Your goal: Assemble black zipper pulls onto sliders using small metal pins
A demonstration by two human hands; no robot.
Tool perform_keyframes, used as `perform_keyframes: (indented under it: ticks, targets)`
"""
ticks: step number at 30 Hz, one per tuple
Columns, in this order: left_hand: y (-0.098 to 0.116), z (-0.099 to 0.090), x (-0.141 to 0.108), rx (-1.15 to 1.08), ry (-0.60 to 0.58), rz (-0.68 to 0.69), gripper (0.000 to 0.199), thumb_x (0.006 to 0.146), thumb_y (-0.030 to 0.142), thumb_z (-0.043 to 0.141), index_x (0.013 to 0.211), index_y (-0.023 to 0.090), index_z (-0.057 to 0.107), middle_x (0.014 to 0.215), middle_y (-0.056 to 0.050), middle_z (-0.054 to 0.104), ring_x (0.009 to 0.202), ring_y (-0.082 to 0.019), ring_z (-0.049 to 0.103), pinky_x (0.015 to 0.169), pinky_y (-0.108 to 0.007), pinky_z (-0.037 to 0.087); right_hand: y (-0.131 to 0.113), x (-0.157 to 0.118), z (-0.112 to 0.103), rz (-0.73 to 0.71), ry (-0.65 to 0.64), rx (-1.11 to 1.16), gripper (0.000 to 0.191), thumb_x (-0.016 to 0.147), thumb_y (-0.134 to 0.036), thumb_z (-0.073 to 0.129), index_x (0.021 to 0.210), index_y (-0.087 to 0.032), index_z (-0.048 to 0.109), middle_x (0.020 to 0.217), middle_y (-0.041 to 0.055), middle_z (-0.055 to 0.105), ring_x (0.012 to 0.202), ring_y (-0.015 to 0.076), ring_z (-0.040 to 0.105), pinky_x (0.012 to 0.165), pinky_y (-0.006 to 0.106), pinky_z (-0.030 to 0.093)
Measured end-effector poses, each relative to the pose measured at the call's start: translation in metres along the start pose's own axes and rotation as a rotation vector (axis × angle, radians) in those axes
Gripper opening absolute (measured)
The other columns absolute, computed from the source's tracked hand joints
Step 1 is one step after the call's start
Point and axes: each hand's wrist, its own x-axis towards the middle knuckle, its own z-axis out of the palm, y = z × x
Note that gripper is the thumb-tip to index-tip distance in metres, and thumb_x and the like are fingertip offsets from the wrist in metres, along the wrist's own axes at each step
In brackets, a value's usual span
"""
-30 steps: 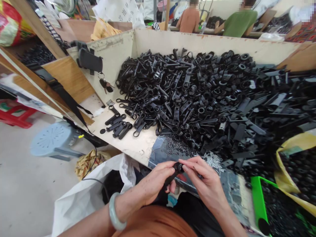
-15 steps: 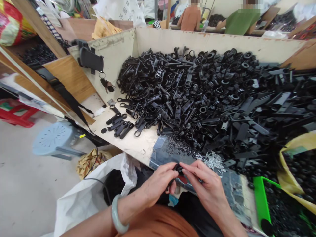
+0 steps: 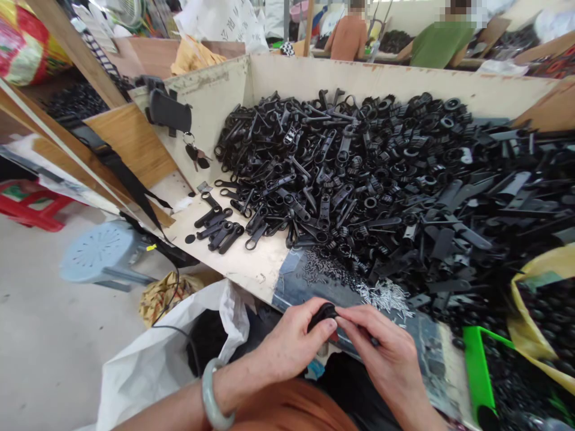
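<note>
My left hand (image 3: 291,336) is wrapped round a black plastic part with a rounded end (image 3: 323,312), its thumb pressed along the near side. My right hand (image 3: 387,344) pinches with thumb and forefinger at the right edge of that part. Whatever sits between those fingertips is too small to make out. A dark tip (image 3: 374,341) of some object shows among the right hand's curled fingers. Just beyond the hands lie a heap of small silver pins (image 3: 387,297) and a scatter of small dark pieces (image 3: 326,266) on a dark taped mat (image 3: 291,290).
A big pile of black plastic parts (image 3: 332,173) fills the walled table. Several handle pieces (image 3: 220,230) lie at its left. A green bin (image 3: 476,365) and yellow sack (image 3: 525,323) stand right, a white sack (image 3: 135,365) left. Two people (image 3: 442,45) are at the back.
My left hand has turned the black part, and its thumb now lies across the near side. The right fingertips have shifted slightly right and down, still at the part's edge.
</note>
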Motion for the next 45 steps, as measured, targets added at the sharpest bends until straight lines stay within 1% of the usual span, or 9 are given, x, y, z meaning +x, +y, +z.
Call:
perform_keyframes:
  ticks: [8, 13, 21, 27, 32, 36, 39, 43, 45]
  targets:
    - [-0.003, -0.003, -0.006, 0.291, -0.027, 0.020, 0.033, 0.105, 0.038, 0.036, 0.124, 0.020, 0.056, 0.098, -0.005, 0.064, 0.091, -0.020, 0.059, 0.087, -0.033, 0.043, 0.000, -0.003, 0.003, -0.076, -0.038, -0.033, 0.015, 0.097, -0.018, 0.061, 0.096, -0.023, 0.075, 0.081, 0.0034, 0.075, 0.068, 0.0149, 0.072, 0.063, 0.022, 0.058]
    - [-0.007, -0.005, -0.007, 0.236, -0.121, 0.021, 0.030, 0.105, 0.040, 0.036, 0.119, 0.021, 0.054, 0.081, 0.001, 0.057, 0.078, -0.017, 0.054, 0.078, -0.030, 0.042, 0.002, -0.004, 0.000, -0.090, -0.085, 0.007, 0.012, 0.096, -0.015, 0.063, 0.097, -0.023, 0.073, 0.083, 0.0034, 0.075, 0.070, 0.0152, 0.072, 0.064, 0.022, 0.058]
    - [-0.010, -0.002, -0.007, 0.178, -0.081, -0.020, 0.024, 0.104, 0.038, 0.038, 0.115, 0.021, 0.052, 0.075, 0.004, 0.052, 0.072, -0.015, 0.051, 0.071, -0.027, 0.040, 0.012, -0.006, 0.003, -0.027, -0.122, 0.087, 0.010, 0.094, -0.017, 0.067, 0.096, -0.022, 0.074, 0.085, 0.0025, 0.075, 0.072, 0.0146, 0.071, 0.065, 0.022, 0.055]
    - [-0.008, -0.007, -0.005, 0.240, -0.134, 0.017, 0.017, 0.103, 0.035, 0.039, 0.102, 0.022, 0.050, 0.074, 0.005, 0.051, 0.070, -0.013, 0.049, 0.070, -0.027, 0.040, 0.018, -0.008, 0.003, 0.081, -0.161, 0.122, 0.007, 0.094, -0.023, 0.068, 0.094, -0.024, 0.075, 0.075, -0.0011, 0.071, 0.057, 0.0116, 0.061, 0.051, 0.021, 0.047]
    - [-0.008, -0.003, -0.005, 0.167, -0.146, 0.035, 0.016, 0.103, 0.033, 0.040, 0.106, 0.021, 0.051, 0.074, 0.005, 0.052, 0.068, -0.012, 0.048, 0.069, -0.026, 0.040, 0.017, -0.007, -0.001, -0.011, -0.160, 0.117, 0.008, 0.094, -0.019, 0.067, 0.096, -0.024, 0.073, 0.077, -0.0006, 0.069, 0.062, 0.0118, 0.061, 0.057, 0.021, 0.048]
    - [-0.005, 0.002, -0.011, 0.094, -0.101, 0.077, 0.024, 0.104, 0.032, 0.039, 0.120, 0.019, 0.051, 0.073, 0.005, 0.051, 0.067, -0.012, 0.048, 0.067, -0.025, 0.042, 0.020, -0.016, 0.011, 0.178, -0.007, 0.254, 0.010, 0.092, -0.026, 0.071, 0.101, -0.026, 0.065, 0.073, -0.0039, 0.062, 0.056, 0.0105, 0.055, 0.052, 0.019, 0.047]
    - [-0.002, 0.001, -0.018, 0.154, -0.075, 0.093, 0.028, 0.105, 0.031, 0.036, 0.126, 0.020, 0.051, 0.077, 0.002, 0.056, 0.070, -0.013, 0.053, 0.070, -0.025, 0.045, 0.019, -0.026, 0.026, 0.334, 0.037, 0.431, 0.016, 0.093, -0.036, 0.070, 0.100, -0.026, 0.061, 0.073, -0.0037, 0.061, 0.058, 0.0112, 0.057, 0.053, 0.020, 0.049]
    - [-0.009, -0.004, -0.020, 0.514, -0.014, 0.168, 0.025, 0.104, 0.025, 0.038, 0.120, 0.021, 0.057, 0.100, -0.006, 0.067, 0.088, -0.019, 0.064, 0.080, -0.031, 0.050, 0.015, -0.029, 0.040, 0.480, 0.030, 0.603, 0.026, 0.091, -0.047, 0.072, 0.095, -0.023, 0.062, 0.073, -0.0023, 0.061, 0.059, 0.0111, 0.056, 0.055, 0.021, 0.050]
    - [-0.017, -0.006, -0.017, 0.716, 0.043, 0.204, 0.028, 0.102, 0.019, 0.038, 0.120, 0.019, 0.059, 0.101, -0.008, 0.069, 0.092, -0.023, 0.066, 0.083, -0.036, 0.053, 0.013, -0.023, 0.042, 0.548, 0.000, 0.641, 0.032, 0.088, -0.051, 0.074, 0.096, -0.022, 0.064, 0.076, -0.0002, 0.064, 0.063, 0.0124, 0.059, 0.058, 0.023, 0.051]
